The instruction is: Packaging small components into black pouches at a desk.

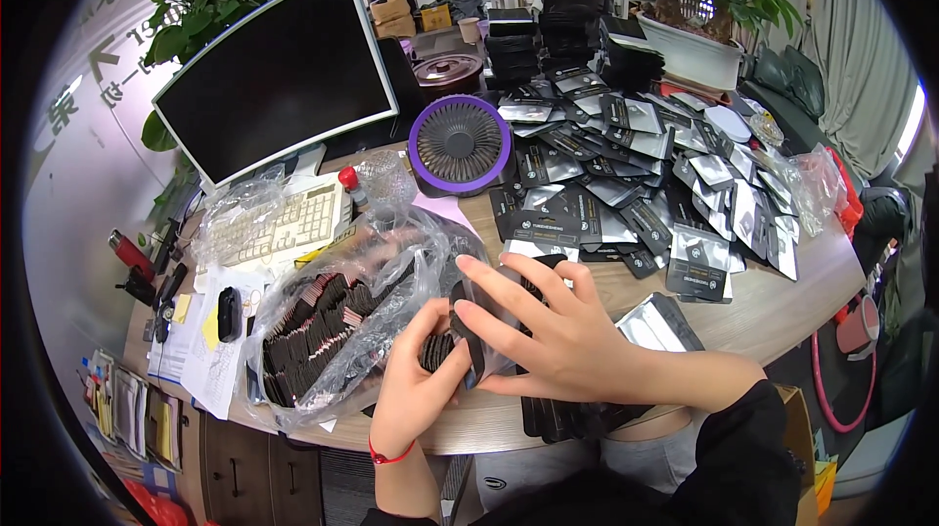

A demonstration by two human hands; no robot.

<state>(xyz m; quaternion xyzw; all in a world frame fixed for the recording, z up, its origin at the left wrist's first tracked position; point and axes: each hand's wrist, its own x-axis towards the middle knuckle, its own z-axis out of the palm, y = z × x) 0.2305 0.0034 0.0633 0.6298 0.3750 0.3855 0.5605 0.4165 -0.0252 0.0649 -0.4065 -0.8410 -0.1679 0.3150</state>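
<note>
At the desk's front edge my left hand [415, 381] is closed around a small stack of thin black pieces [437, 352], with its thumb and forefinger pressed near a dark pouch [472, 342]. My right hand [558, 335] arches over that pouch, fingers bent and closed about it; its contents are hidden behind my fingers. Left of my hands, a clear plastic bag [427, 257] lies open, packed with rows of the same thin black pieces [318, 330]. Under my right wrist lie more black-and-silver pouches [657, 327], partly covered by the arm.
A large heap of flat black-and-silver pouches [626, 164] spreads over the right of the desk. Behind the bag stand a purple round fan [461, 142], a white keyboard [284, 223] and a dark monitor [284, 76]. Papers [196, 355] and a black case [229, 314] lie left.
</note>
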